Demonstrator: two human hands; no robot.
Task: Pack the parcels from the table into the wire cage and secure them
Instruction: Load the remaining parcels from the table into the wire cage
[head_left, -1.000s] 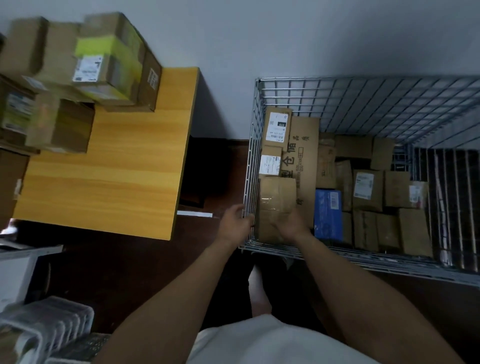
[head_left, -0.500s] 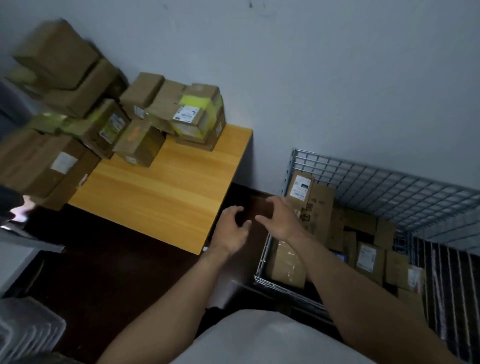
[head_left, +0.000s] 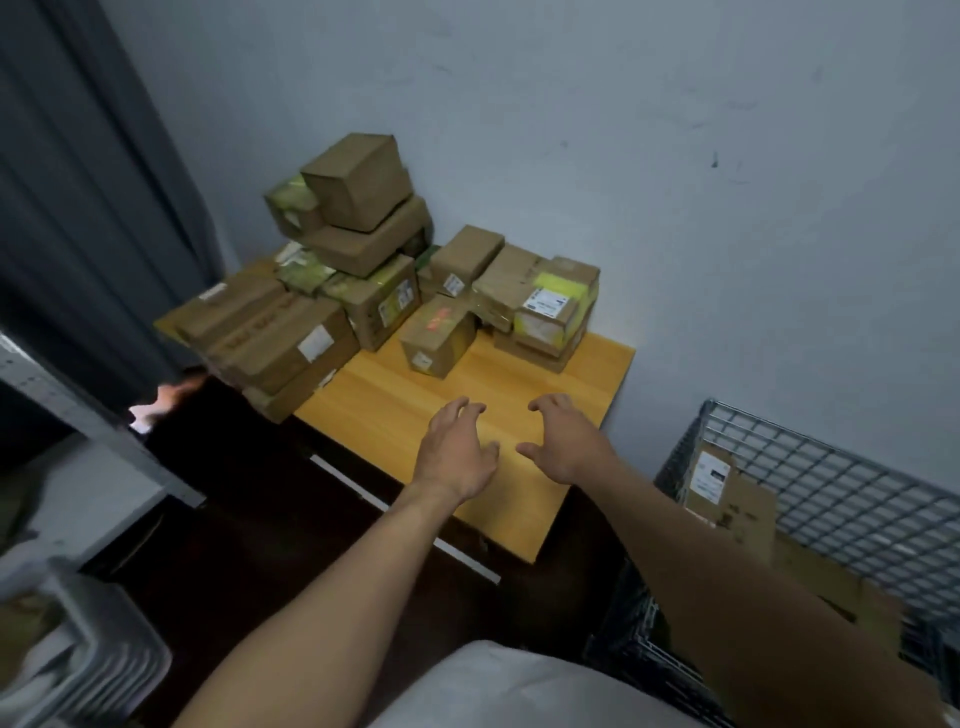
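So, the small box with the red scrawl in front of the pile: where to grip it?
Likely its two long sides, one hand each, from the near side of the table: the box juts forward of the pile, and left hand and right hand hover open before it.

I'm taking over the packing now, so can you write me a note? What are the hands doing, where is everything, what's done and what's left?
Hands: left hand and right hand are both empty, fingers spread and loosely bent, over the bare front of the table.
Where: many parcels are piled at the table's back by the wall. The cage is at the right.
Done: some boxes are in the cage.
Left: pack the pile, then secure it. No securing shows.
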